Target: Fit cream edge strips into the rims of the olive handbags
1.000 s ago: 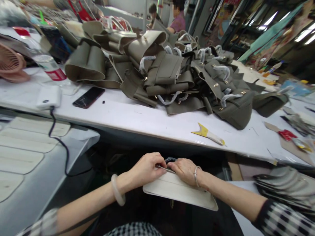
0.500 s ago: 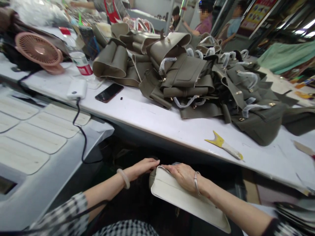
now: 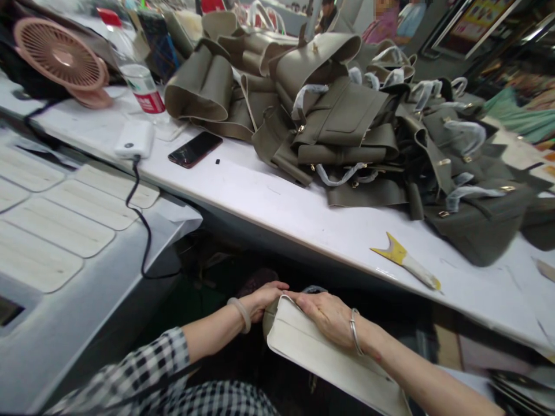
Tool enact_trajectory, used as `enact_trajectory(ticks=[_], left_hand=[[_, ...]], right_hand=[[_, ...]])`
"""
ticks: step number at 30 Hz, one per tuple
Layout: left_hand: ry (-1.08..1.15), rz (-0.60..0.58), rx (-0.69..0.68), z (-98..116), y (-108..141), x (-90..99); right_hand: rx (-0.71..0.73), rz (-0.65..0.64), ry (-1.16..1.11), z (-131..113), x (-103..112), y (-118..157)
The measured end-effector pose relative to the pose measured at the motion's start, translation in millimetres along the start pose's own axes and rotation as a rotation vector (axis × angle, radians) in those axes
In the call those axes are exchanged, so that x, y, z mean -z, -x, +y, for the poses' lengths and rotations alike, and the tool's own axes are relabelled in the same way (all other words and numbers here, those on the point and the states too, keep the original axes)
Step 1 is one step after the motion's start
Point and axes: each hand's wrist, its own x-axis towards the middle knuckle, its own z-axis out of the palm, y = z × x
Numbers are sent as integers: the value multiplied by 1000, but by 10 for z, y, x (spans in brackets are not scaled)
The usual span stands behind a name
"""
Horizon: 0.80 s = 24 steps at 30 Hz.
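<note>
A bag piece with a cream panel [image 3: 325, 358] and a grey-green side hangs low in front of me, below the table edge. My right hand [image 3: 327, 315], with a silver bangle at the wrist, grips its upper edge. At the piece's upper left corner is my left hand [image 3: 266, 297], wearing a pale bangle. Its fingers reach toward my right fingertips and touch or nearly touch the corner; the far side of the piece and part of the left fingers are hidden.
Grey-green bag parts [image 3: 347, 115] are heaped on the white table [image 3: 269, 202]. A yellow-tipped tool [image 3: 407, 263], phone [image 3: 195, 149], power bank [image 3: 135, 138], bottle [image 3: 143, 92] and pink fan [image 3: 60, 58] lie or stand there. Cream panels [image 3: 69, 225] cover the left surface.
My left hand has moved right, closer to the corner of the piece and my right hand. The camera view has shifted, while my right hand keeps its hold.
</note>
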Motion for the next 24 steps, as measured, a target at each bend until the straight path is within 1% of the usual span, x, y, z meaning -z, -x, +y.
enact_trajectory(ticks=[3, 5, 7, 10, 13, 14, 16, 19, 21, 24], left_hand=[[-77, -15, 3, 10, -44, -14], [-155, -30, -30, 42, -55, -1], [-272, -59, -77, 131, -52, 47], [-495, -88, -186, 402, 8, 164], [-660, -108, -325, 750, 190, 230], [-701, -142, -357, 850, 277, 223], [-819, -255, -397, 995, 457, 170], [-1021, -387, -411, 1088, 642, 59], [-1074, -415, -398, 1106, 677, 6], [-1116, -442, -371, 1130, 662, -31]], right_hand=[[-18, -57, 5, -28, 27, -20], [-16, -88, 15, -47, 45, -35], [-19, -101, 33, -59, 62, -43], [-33, -113, 16, -43, 81, -25], [-35, -110, -35, 19, 93, 41], [-39, -105, -40, 47, 96, 74], [-50, -98, -38, 111, 98, 156], [-56, -97, -67, 216, 100, 315], [-74, -96, -94, 295, 102, 439], [-141, -87, -118, 439, 103, 638]])
